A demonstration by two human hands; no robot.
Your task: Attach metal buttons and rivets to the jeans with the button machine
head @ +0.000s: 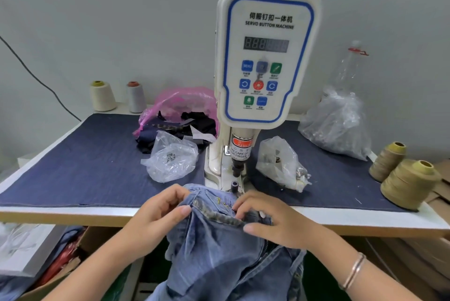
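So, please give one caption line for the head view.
Both hands, left and right, grip jeans before the button machine.

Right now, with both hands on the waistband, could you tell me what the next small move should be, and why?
Probably slide the jeans forward: left hand and right hand grip the waistband short of the lower die, so nothing lies under the punch.

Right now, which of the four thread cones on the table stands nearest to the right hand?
The big mustard-brown cone at the table's front right edge. It is closer to the right hand than the smaller brown cone behind it; the cream cone and grey cone stand far left.
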